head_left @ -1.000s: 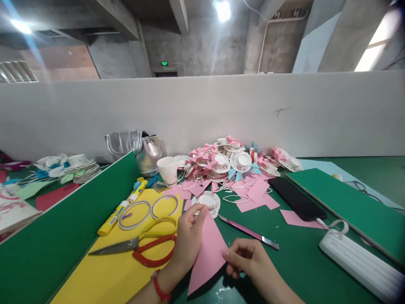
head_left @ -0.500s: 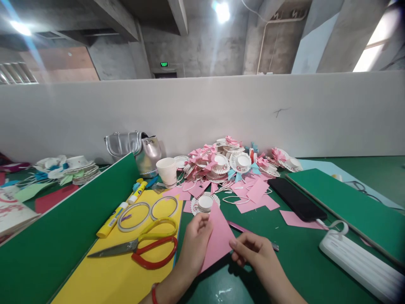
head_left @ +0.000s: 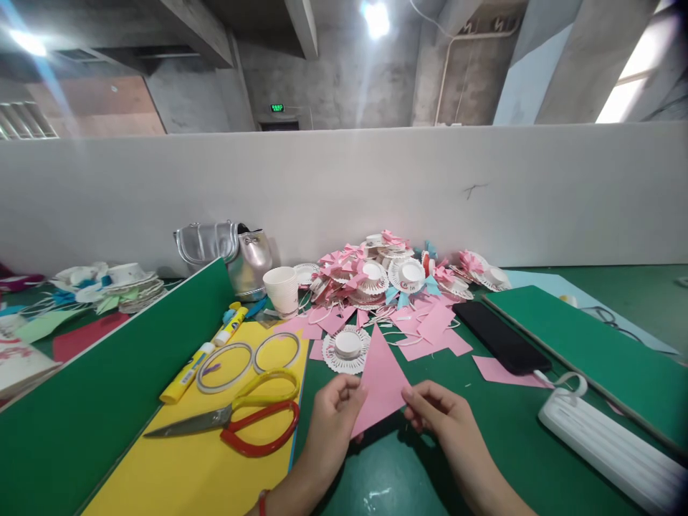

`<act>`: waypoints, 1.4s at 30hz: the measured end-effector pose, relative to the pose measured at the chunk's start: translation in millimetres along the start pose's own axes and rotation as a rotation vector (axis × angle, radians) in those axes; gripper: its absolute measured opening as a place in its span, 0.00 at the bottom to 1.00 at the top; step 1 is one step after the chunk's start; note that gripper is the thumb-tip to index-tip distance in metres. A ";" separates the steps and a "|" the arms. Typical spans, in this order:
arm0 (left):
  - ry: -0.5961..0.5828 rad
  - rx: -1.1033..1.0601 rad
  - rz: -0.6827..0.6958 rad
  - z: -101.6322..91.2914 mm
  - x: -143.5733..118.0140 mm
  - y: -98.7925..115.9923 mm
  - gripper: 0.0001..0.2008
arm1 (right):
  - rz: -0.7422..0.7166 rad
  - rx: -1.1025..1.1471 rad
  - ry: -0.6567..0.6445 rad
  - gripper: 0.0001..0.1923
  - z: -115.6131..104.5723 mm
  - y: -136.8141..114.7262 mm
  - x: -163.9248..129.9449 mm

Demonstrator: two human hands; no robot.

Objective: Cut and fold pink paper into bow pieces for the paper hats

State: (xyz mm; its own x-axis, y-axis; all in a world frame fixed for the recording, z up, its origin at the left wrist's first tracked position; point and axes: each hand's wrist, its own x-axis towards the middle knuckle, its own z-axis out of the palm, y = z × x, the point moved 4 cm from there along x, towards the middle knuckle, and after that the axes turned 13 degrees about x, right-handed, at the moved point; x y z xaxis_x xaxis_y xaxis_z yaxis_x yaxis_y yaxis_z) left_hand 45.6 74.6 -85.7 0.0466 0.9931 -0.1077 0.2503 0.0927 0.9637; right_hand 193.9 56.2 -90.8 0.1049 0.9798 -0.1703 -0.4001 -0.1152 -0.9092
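A pink sheet of paper (head_left: 381,383), triangular in outline with one corner pointing up, is held above the green table. My left hand (head_left: 338,412) pinches its left edge, thumb in front. At its right corner my right hand (head_left: 438,412) has thumb and fingertips closed on the paper. Just beyond the sheet lies a small white paper hat (head_left: 348,344) with a fringed brim. Scissors (head_left: 252,416) with one yellow and one red handle rest on yellow paper (head_left: 177,466), left of my left hand. The pen seen earlier under the sheet is hidden.
Tape rolls (head_left: 226,367) and glue sticks (head_left: 188,373) lie on the left by a green divider (head_left: 134,373). A paper cup (head_left: 282,290) and heaped paper hats with pink bows (head_left: 370,276) stand behind. A phone (head_left: 502,337) and power strip (head_left: 613,451) are at right.
Both hands have shifted slightly up and to the right with the pink paper. The paper has turned a little, and more of the small white hat shows.
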 end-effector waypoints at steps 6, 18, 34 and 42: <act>-0.010 0.082 -0.061 0.0 0.2 -7.4 0.15 | 0.024 -0.018 -0.065 0.17 0.7 1.0 3.9; -0.150 0.294 0.157 15.2 -13.1 2.9 0.25 | -0.242 -0.446 0.042 0.22 -4.8 -7.6 3.0; -0.265 -0.357 -0.105 4.9 4.2 -6.8 0.13 | -0.223 -0.173 0.037 0.15 -17.3 -3.9 13.6; -0.312 -0.244 0.017 3.3 1.0 0.3 0.12 | -0.287 -0.400 -0.040 0.09 -12.5 -7.0 9.3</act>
State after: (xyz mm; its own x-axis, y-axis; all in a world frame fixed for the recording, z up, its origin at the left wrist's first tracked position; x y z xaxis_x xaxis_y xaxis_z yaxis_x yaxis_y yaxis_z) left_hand 48.9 75.4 -86.3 0.3500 0.9285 -0.1240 0.0113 0.1282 0.9917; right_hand 209.1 64.1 -90.8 0.1212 0.9858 0.1164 0.0216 0.1146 -0.9932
